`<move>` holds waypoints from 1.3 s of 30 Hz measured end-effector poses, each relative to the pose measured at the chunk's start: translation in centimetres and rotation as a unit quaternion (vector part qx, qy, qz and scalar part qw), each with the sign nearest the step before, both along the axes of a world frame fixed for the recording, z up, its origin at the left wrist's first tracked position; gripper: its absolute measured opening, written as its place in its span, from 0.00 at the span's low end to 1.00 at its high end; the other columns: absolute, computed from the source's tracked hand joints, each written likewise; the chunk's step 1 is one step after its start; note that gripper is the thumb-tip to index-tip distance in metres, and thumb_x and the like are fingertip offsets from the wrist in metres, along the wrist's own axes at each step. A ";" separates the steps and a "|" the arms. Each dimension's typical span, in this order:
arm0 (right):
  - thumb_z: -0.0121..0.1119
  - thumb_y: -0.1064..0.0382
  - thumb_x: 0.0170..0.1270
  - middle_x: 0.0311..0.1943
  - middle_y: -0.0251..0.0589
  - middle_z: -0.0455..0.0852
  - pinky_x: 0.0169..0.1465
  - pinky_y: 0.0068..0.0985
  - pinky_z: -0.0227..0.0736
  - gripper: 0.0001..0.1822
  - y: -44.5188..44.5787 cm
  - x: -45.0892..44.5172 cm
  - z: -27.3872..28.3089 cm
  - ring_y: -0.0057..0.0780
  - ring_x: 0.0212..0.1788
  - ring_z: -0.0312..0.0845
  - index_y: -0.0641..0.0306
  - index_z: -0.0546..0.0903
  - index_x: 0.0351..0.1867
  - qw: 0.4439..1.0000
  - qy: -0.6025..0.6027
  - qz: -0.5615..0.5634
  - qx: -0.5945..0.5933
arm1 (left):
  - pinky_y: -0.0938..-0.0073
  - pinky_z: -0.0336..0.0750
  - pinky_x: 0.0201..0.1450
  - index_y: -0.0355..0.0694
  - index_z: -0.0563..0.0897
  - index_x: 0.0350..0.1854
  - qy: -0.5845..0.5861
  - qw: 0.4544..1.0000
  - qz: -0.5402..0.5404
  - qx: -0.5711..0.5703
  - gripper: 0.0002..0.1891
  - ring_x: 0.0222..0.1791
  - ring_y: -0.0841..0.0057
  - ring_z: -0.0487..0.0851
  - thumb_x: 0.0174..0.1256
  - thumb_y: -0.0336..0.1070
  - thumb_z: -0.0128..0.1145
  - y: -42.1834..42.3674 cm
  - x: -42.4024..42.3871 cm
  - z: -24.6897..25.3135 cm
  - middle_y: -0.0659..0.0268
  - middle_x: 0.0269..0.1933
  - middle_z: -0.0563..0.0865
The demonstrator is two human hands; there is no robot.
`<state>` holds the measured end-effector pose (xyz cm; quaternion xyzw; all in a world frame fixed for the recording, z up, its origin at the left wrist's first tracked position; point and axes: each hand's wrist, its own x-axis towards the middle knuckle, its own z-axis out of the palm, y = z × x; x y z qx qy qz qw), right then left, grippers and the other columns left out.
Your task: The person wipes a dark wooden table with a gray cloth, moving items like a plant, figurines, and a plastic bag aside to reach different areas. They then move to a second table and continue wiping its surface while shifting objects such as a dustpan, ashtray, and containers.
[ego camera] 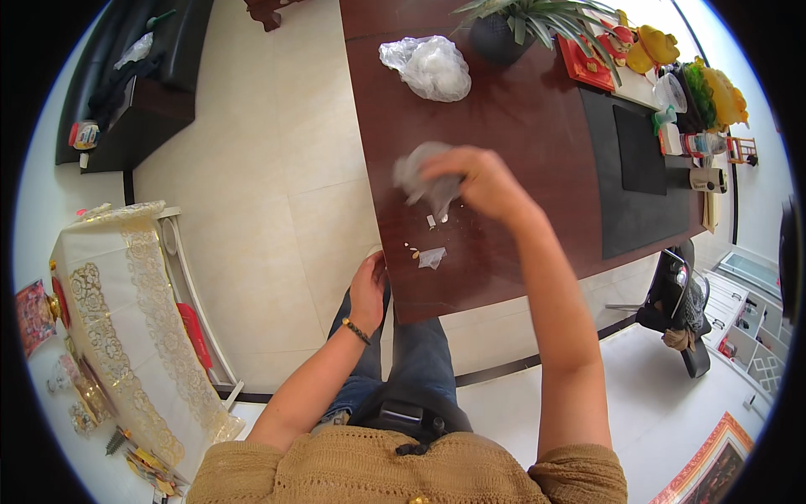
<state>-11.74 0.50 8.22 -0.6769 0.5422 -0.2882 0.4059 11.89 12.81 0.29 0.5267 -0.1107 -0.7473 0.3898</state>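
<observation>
My right hand (pixel 482 179) grips a grey cloth (pixel 422 173), blurred by motion, over the dark red-brown wooden table (pixel 529 126). Just nearer to me, small white scraps (pixel 431 220) and crumbs lie on the tabletop. A torn piece of clear plastic (pixel 432 257) rests beside a few tan bits (pixel 415 254) close to the table's left edge. My left hand (pixel 369 286) hangs at that edge near the corner, a beaded bracelet on its wrist; its fingers are partly hidden, and I see nothing held in it.
Farther back on the table are a crumpled clear plastic bag (pixel 434 68) and a potted plant (pixel 500 38). A black desk mat (pixel 630 170) covers the right part, with figurines, a bottle and a cup (pixel 706 180) beyond. A lace-covered table (pixel 138 302) stands left, a black chair (pixel 677 315) right.
</observation>
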 end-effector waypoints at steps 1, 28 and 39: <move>0.44 0.85 0.36 0.45 0.43 0.82 0.56 0.30 0.68 0.28 -0.5 -1.6 -0.4 0.42 0.50 0.75 0.59 0.84 0.38 0.998 0.008 -0.065 0.004 | 0.72 0.62 0.60 0.33 0.67 0.56 0.023 1.000 -0.008 0.020 0.19 0.55 0.72 0.72 0.69 0.41 0.39 -0.5 -0.1 -0.1 0.62 0.55 0.75; 0.44 0.79 0.41 0.54 0.47 0.75 0.64 0.34 0.56 0.30 22.1 -14.8 -8.7 0.43 0.59 0.67 0.57 0.79 0.50 0.786 0.279 -0.530 -0.153 | 0.58 0.51 0.67 0.33 0.68 0.59 -0.503 0.610 -0.256 -0.557 0.23 0.65 0.56 0.61 0.62 0.37 0.45 -6.6 -4.4 0.4 0.53 0.62 0.68; 0.47 0.79 0.39 0.59 0.45 0.70 0.63 0.38 0.56 0.32 18.3 8.3 -5.3 0.49 0.58 0.63 0.56 0.77 0.53 0.798 0.169 -0.578 -0.032 | 0.59 0.51 0.67 0.32 0.68 0.58 -0.495 0.612 -0.256 -0.561 0.22 0.65 0.56 0.60 0.63 0.36 0.43 -6.6 -4.4 0.2 0.54 0.62 0.68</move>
